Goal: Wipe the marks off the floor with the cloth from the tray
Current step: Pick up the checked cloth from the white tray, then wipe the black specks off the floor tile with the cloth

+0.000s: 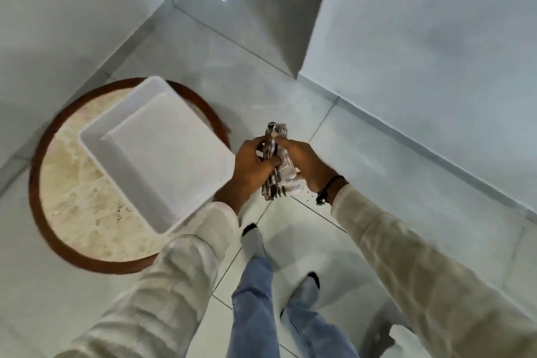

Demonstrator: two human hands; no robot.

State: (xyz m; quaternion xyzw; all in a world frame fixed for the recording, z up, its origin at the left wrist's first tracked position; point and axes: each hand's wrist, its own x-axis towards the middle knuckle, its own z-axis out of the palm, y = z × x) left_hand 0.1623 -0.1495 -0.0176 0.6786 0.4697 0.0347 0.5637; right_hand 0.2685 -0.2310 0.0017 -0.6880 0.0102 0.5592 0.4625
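Note:
A bunched checked cloth [279, 174], grey and white, hangs in the air just right of the tray, with both hands on it. My left hand [252, 165] grips its left side and my right hand [302, 162] grips its right side, fingers closed around the fabric. The white tray [96, 136] lies empty on a round table to the left. Pale glossy floor tiles [261, 75] lie below; a few small dark specks [306, 193] show on the floor near my right wrist.
The round table [72, 189] has a light stone top and a brown wooden rim and stands in a wall corner. A white wall corner [296, 73] juts out ahead on the right. My legs in jeans [255, 293] and socked feet stand below.

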